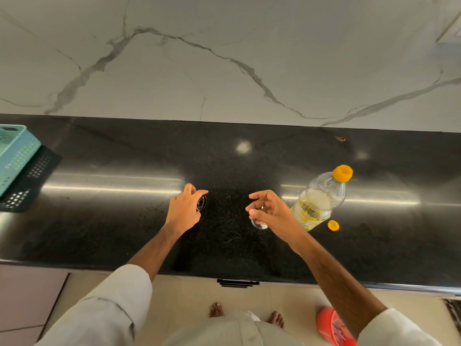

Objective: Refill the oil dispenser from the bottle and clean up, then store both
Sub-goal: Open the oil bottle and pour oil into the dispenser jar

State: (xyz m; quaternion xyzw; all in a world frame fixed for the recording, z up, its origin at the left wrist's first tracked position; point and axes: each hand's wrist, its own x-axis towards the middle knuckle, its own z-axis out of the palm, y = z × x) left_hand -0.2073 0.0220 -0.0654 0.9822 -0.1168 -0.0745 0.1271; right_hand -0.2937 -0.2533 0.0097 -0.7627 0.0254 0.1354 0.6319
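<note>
A small clear glass oil dispenser (260, 223) stands on the black counter (112, 221) with its top off. My right hand (274, 212) is over it, thumb and lower fingers curled round its upper part, index finger stretched out. My left hand (183, 208) grips the dispenser's black cap (201, 203) just above the counter, left of the dispenser. The plastic oil bottle (320, 199), partly full of yellow oil, stands open to the right of my right hand. Its orange cap (333, 225) lies on the counter beside its base.
A light blue plastic basket (15, 156) sits on a black perforated tray (30, 181) at the counter's far left. A marble wall (224, 58) backs the counter. A drawer handle (238, 282) shows below the front edge, and a red tub (329, 325) stands on the floor.
</note>
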